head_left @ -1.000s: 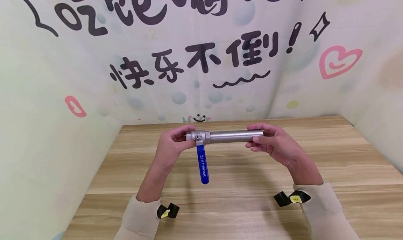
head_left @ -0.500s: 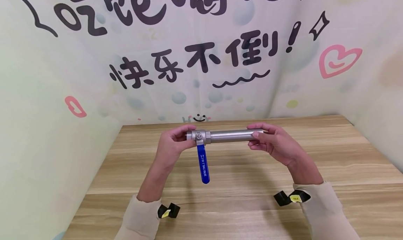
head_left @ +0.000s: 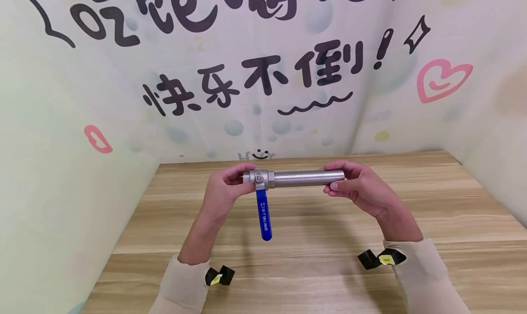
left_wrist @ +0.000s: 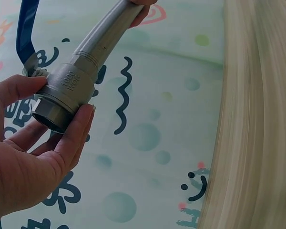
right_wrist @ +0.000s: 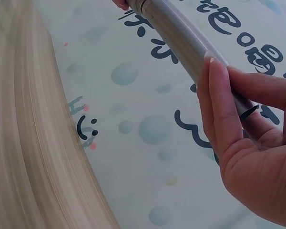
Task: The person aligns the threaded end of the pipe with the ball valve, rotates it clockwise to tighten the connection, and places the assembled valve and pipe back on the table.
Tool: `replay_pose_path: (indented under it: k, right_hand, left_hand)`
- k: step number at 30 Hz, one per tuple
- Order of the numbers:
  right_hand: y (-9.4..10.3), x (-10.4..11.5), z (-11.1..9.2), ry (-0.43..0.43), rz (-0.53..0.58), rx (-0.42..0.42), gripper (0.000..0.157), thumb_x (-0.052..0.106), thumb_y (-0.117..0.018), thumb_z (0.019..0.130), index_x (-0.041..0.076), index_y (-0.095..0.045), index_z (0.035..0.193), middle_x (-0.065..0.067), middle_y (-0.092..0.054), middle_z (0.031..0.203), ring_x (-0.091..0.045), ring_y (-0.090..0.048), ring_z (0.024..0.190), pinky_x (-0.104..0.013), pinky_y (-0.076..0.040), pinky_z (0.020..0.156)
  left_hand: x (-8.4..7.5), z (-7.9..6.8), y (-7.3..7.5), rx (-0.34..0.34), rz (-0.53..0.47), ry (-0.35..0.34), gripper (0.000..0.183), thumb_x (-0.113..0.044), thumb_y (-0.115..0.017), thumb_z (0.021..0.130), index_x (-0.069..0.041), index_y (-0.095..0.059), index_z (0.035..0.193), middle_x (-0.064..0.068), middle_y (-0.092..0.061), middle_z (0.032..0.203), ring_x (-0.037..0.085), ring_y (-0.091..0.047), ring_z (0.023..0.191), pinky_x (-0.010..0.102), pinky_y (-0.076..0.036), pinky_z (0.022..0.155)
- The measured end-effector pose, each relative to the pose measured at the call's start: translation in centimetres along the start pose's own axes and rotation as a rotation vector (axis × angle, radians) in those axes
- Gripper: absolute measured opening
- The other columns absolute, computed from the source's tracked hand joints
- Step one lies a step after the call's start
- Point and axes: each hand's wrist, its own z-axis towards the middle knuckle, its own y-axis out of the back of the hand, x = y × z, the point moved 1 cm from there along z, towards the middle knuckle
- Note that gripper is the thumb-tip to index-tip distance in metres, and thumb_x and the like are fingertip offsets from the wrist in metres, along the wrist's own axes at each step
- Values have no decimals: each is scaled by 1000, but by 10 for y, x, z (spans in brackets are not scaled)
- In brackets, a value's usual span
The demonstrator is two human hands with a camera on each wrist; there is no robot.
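Both hands hold up one assembly, a metal ball valve (head_left: 259,179) joined to a straight steel pipe (head_left: 302,178), roughly level above the table. My left hand (head_left: 222,186) grips the valve body at its left end, thumb in front and fingers behind. The valve's blue lever handle (head_left: 264,215) hangs down toward me. Around the pipe's right end, my right hand (head_left: 362,188) pinches with thumb and fingers. In the left wrist view the valve's open threaded end (left_wrist: 52,114) faces the palm. The right wrist view shows the pipe's far end (right_wrist: 248,112) inside the right hand's fingers.
A wood-grain table (head_left: 296,268) lies under the hands, with their shadows on it. Behind it hangs a pale printed backdrop (head_left: 263,131) with dark lettering and pink hearts. Black wrist-worn blocks with yellow labels sit at both sleeves (head_left: 185,282).
The pipe rolled slightly under the right thumb and fingers, which shifted and came back. The blue lever swung only a little. The left hand stays in place.
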Motion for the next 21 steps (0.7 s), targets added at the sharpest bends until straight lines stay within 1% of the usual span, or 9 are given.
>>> replay_pose_path:
  k: [3,8,11,21]
  right_hand:
    - [0,0,0,-1,-10,-5,38,-15,-53,88,9,-65,115,-12,-59,108,-20,-71,84,-30,-58,80]
    - [0,0,0,4,-15,0,33,-11,-53,92,6,-63,118,-14,-56,106,-19,-72,81,-28,-58,76]
    - [0,0,0,2,-23,8,31,-9,-53,93,7,-64,118,-15,-56,105,-19,-72,79,-28,-59,74]
    - [-1,1,0,-11,-29,0,25,-2,-52,97,7,-64,116,-14,-59,99,-17,-72,78,-28,-59,74]
  left_hand:
    - [1,0,1,-2,2,2,36,10,-71,77,9,-66,113,15,-65,107,18,-63,86,27,-58,77]
    - [0,0,1,-3,-3,-2,35,9,-71,77,9,-66,112,15,-65,106,18,-63,85,28,-58,77]
    - [-1,0,1,-2,-5,-2,35,10,-71,77,9,-66,112,16,-65,106,18,-63,85,28,-58,77]
    - [0,0,1,4,0,-12,36,11,-71,76,10,-66,112,16,-65,106,18,-62,85,26,-58,76]
